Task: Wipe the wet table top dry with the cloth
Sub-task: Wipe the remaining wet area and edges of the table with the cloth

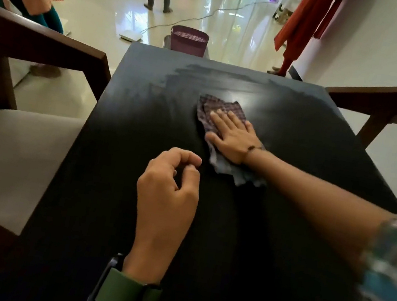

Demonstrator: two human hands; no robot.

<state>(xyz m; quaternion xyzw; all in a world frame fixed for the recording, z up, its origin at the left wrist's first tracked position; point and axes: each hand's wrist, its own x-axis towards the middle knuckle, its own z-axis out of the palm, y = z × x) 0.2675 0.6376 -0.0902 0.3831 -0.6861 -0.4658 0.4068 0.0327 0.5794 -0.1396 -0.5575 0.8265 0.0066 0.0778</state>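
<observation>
Dark glossy table top (286, 138) with dull wet smears, woven checked cloth (221, 109), brown wooden chairs (52, 47).

Daylight enters from the far doorway and glares hard off the glossy floor (213, 21); the near part of the dark bench (112, 188) lies dim, almost black, while its far wet patch (204, 77) catches a pale sheen. The sleeve (392, 274) at the right edge is smeared by blur; the chairs (39, 45) bow outward from wide-angle distortion.
</observation>
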